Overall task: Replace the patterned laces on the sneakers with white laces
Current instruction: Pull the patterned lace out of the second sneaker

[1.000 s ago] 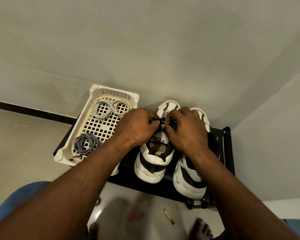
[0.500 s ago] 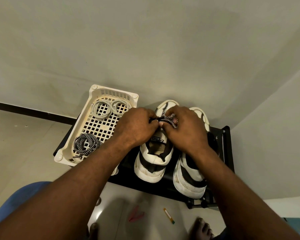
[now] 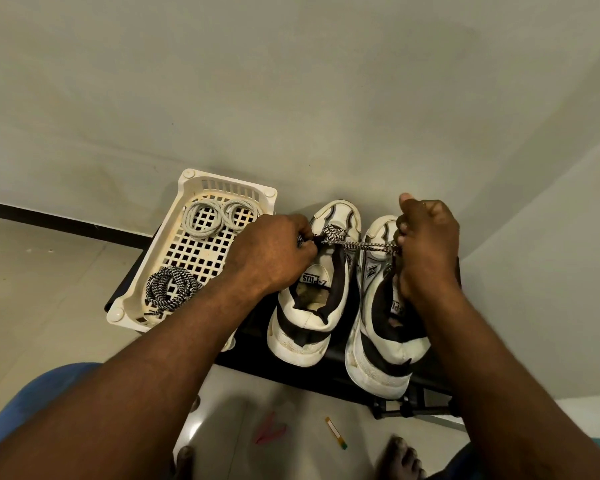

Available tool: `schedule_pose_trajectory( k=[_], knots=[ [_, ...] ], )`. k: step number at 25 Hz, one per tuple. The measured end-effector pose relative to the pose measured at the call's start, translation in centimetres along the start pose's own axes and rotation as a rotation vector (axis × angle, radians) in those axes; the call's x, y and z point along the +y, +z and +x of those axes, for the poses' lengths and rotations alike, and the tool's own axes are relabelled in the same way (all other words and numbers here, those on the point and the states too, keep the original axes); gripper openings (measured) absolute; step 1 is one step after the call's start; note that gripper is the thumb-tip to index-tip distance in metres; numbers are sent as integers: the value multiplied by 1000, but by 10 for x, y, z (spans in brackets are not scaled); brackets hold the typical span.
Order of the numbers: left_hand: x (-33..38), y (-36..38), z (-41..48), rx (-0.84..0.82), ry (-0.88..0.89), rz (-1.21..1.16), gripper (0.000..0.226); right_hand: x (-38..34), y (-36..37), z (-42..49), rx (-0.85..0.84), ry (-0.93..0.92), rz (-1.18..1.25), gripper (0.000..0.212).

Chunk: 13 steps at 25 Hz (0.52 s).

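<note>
Patterned lace (image 3: 362,244) stretched taut between hands above left sneaker (image 3: 321,271); left hand (image 3: 271,252) pinches one end, right hand (image 3: 426,244) grips other. Tongue label reads "Z-PLUS".

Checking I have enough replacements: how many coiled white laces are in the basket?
2. One coiled white lace lies at the far end of the cream plastic basket; the second white lace sits beside it. None seems hidden.

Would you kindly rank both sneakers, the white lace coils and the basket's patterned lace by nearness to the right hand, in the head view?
1. Right sneaker, under the right hand.
2. Left sneaker, beside it.
3. White lace coils, far end of basket.
4. Patterned lace, near end of basket.
</note>
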State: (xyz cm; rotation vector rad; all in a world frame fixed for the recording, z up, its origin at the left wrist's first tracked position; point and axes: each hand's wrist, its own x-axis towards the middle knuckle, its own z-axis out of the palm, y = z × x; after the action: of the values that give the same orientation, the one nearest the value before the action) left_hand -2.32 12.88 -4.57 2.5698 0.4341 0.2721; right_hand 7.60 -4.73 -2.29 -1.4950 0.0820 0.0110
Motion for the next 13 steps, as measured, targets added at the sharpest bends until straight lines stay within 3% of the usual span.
schedule_pose_trajectory(
  k=[2, 4, 6, 9, 13],
  knots=[
    [2, -1, -1, 15, 12, 23, 22, 5, -1, -7, 21, -246, -393, 24],
    [4, -1, -2, 35, 37, 52, 25, 4, -3, -10, 52, -444, -615, 21],
    [3, 1, -2, 35, 75, 59, 30, 4, -8, -7, 62, -505, -736, 20],
    [3, 5, -1, -4, 122, 37, 41, 10, -11, -6, -60, -513, -1038, 29],
    [5, 10, 3, -50, 138, 29, 45, 14, -2, -23, -196, -801, -1179, 38]
  ],
)
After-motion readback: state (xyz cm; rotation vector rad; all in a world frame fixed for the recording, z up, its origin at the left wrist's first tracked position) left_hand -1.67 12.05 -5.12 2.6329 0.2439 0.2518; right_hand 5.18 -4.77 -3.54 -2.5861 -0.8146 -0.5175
